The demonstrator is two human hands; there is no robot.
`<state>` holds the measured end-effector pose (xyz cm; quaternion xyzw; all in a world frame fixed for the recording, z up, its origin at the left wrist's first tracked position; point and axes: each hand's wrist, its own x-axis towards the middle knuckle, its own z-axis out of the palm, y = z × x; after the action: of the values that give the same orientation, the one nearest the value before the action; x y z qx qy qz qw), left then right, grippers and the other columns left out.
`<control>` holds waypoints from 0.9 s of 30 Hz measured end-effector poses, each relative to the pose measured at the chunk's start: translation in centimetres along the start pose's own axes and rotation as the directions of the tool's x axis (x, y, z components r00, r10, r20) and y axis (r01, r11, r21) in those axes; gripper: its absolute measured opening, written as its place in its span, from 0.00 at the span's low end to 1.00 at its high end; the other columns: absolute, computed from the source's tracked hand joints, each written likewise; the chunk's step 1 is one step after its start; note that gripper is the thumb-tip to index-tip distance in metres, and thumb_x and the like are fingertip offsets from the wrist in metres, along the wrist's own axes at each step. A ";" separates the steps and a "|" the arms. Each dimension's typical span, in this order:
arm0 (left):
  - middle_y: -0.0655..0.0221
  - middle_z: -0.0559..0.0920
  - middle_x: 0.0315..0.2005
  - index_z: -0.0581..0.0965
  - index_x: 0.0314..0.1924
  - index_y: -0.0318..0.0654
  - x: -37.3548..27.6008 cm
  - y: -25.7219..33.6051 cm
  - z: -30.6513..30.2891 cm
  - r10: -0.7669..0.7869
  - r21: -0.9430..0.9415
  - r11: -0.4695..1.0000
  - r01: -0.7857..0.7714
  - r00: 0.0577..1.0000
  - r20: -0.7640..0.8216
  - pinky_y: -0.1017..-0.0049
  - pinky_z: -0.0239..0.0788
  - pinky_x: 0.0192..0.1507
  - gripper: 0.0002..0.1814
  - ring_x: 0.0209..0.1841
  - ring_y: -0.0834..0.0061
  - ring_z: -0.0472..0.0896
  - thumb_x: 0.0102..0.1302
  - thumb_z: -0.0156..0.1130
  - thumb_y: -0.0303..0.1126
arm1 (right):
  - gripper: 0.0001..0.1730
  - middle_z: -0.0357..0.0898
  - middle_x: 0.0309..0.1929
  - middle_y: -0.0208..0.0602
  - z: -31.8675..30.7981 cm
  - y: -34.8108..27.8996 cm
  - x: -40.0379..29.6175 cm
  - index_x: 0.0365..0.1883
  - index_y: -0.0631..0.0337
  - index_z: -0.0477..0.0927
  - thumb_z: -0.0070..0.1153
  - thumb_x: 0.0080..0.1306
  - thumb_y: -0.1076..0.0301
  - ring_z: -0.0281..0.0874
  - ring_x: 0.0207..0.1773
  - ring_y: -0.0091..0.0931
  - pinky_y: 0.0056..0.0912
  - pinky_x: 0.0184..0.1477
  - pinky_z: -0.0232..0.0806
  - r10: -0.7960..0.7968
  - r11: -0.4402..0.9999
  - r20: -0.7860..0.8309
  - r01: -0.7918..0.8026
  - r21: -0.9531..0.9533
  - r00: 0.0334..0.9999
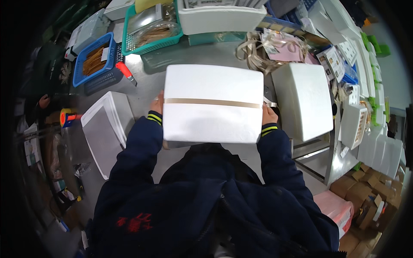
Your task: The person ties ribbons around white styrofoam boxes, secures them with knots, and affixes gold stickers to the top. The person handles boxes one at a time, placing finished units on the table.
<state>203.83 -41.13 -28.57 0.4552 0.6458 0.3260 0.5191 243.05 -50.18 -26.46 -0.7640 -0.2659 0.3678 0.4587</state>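
A white foam box lies before me on the metal table, with a flat beige ribbon running across its top. My left hand is against the box's left side, its fingers mostly hidden. On the right side my right hand holds the box, and a loose ribbon end shows by its fingertips. A second white foam box stands to the right. To the left is an open white foam box or lid, tilted. A red utility knife lies with its blade towards me.
Behind are a blue basket, a green basket, a large white foam container and a heap of beige ribbon. A tape dispenser sits at the left. Cardboard boxes lie lower right. Another person's hand shows far left.
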 end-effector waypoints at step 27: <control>0.77 0.64 0.13 0.69 0.29 0.38 -7.7 11.7 -11.5 0.291 -0.433 0.812 -0.391 0.914 -0.281 0.82 0.56 0.23 0.28 0.17 0.85 0.61 0.69 0.31 0.53 | 0.11 0.77 0.33 0.33 5.7 -13.1 -1.3 0.35 0.63 0.75 0.44 0.66 0.64 0.75 0.37 0.26 0.29 0.41 0.69 -0.316 0.719 0.513 -0.152 0.678 0.798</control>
<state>195.96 -43.27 -12.36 0.3853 0.5010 0.6084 0.4799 236.83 -42.50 -16.03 -0.3677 -0.2751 0.6381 0.6180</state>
